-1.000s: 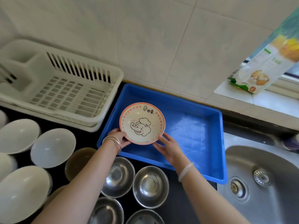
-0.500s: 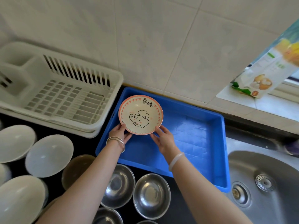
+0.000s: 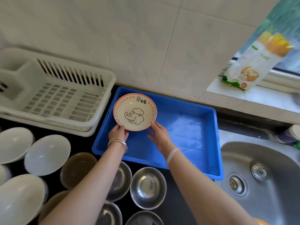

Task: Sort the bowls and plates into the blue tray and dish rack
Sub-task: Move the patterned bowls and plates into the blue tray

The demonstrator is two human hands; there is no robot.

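A cream bowl with a pink rim and an elephant drawing [image 3: 135, 112] sits in the far left corner of the blue tray [image 3: 191, 127]. My left hand [image 3: 118, 133] grips its near left rim. My right hand [image 3: 159, 135] touches its near right rim with the fingers spread. The white dish rack [image 3: 53, 98] stands to the left of the tray with nothing in it. On the dark counter nearer to me are several steel bowls [image 3: 148, 187], white bowls [image 3: 47, 154] and brown bowls [image 3: 78, 169].
A steel sink [image 3: 263, 179] lies to the right of the tray. A food packet [image 3: 253, 62] leans on the window ledge at the upper right. A tiled wall rises behind the rack and tray.
Both hands have carried the elephant bowl from the tray's near left part towards its far left corner. My right fingers have loosened on the rim.
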